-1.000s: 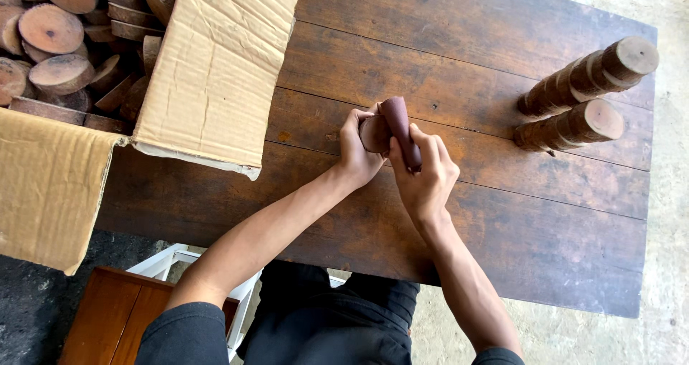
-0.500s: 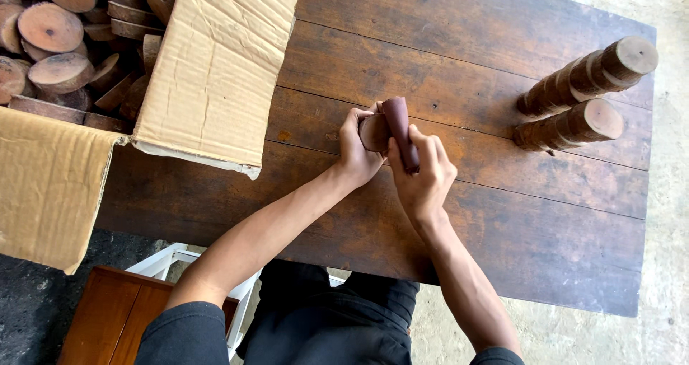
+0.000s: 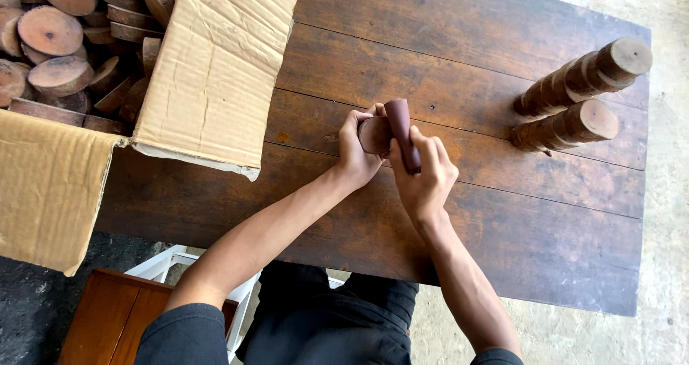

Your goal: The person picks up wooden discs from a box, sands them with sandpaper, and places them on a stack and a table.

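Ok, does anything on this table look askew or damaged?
Nothing stands out. The two stacks of wooden discs stand on the table, seen at a slant from the camera; both hands, left and right, hold one disc.

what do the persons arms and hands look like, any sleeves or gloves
Both hands are bare: no gloves, rings, watch or bands show on the left hand or the right hand. The forearms are bare too, slim and long. Dark short sleeves cover only the upper arms, near the bottom edge of the view, above dark clothing on the lap. No cables or markings are visible.
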